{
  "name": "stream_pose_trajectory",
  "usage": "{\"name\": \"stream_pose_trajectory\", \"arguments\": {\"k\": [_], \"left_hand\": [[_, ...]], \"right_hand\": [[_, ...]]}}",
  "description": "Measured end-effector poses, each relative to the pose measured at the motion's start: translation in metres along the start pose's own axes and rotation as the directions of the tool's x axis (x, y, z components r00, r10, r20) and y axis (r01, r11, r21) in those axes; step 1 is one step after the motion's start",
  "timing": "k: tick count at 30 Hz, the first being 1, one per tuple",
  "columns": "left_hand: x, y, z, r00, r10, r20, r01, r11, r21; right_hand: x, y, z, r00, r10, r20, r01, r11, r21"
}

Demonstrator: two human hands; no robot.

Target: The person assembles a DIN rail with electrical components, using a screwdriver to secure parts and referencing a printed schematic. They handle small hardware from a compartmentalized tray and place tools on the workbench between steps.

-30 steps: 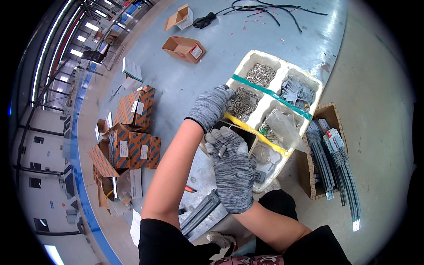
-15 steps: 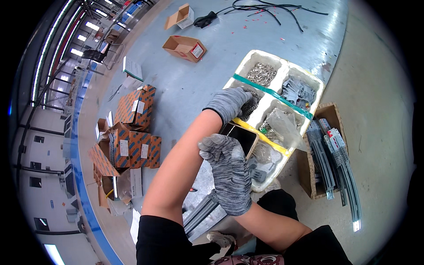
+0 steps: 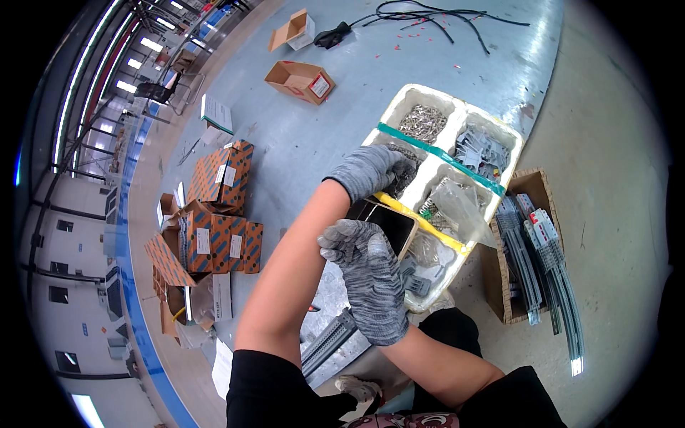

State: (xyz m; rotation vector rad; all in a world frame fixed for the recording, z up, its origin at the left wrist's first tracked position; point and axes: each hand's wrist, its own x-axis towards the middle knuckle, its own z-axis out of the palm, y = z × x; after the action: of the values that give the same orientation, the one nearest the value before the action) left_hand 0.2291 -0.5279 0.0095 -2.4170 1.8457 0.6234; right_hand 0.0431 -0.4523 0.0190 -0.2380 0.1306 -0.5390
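Observation:
My left hand (image 3: 365, 173), in a grey knit glove, reaches into a compartment of the white foam box (image 3: 427, 165). Its curled fingertips are among dark small metal parts (image 3: 405, 170), and what they pinch, if anything, is hidden. Close to my left forearm, my right hand (image 3: 367, 274), gloved alike, is held with bent, closed fingers; I cannot make out anything in them. Behind it a phone-like dark rectangular thing (image 3: 394, 227) lies in the box's near corner compartment. Other compartments hold silver screws (image 3: 424, 123), grey plastic pieces (image 3: 479, 151) and a clear plastic bag (image 3: 460, 210).
Orange-and-grey cartons (image 3: 221, 175) stand on the left of the blue-grey table (image 3: 285, 150). An open brown box (image 3: 300, 82) and black cables (image 3: 428, 13) lie farther off. On the right, a carton (image 3: 496, 285) holds metal rails (image 3: 553, 264). More slotted strips (image 3: 330, 342) lie near me.
My left hand has drawn back slightly to the left, its fingers still in the same compartment. My right hand is nearly unmoved, and the view has shifted a little.

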Motion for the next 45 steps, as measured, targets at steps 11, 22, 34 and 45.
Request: {"name": "stream_pose_trajectory", "arguments": {"k": [11, 22, 34, 45], "left_hand": [[-0.031, -0.023, -0.007, 0.964, -0.266, -0.022, 0.12, 0.504, -0.855], [-0.132, 0.018, -0.042, 0.983, -0.181, -0.021, 0.041, 0.332, -0.942], [-0.232, 0.043, -0.038, 0.796, -0.567, -0.211, 0.158, 0.532, -0.832], [-0.393, 0.11, 0.144, 0.646, -0.737, -0.201, 0.486, 0.599, -0.636]], "right_hand": [[0.008, -0.009, 0.005, 0.997, 0.0, -0.074, 0.002, 1.0, 0.022], [0.025, -0.023, -0.016, 0.996, 0.091, 0.014, -0.092, 0.962, 0.255], [0.013, 0.009, -0.017, 0.751, 0.485, 0.449, -0.396, -0.214, 0.893], [-0.017, 0.045, 0.018, 0.854, 0.512, 0.089, -0.514, 0.806, 0.293]]}}
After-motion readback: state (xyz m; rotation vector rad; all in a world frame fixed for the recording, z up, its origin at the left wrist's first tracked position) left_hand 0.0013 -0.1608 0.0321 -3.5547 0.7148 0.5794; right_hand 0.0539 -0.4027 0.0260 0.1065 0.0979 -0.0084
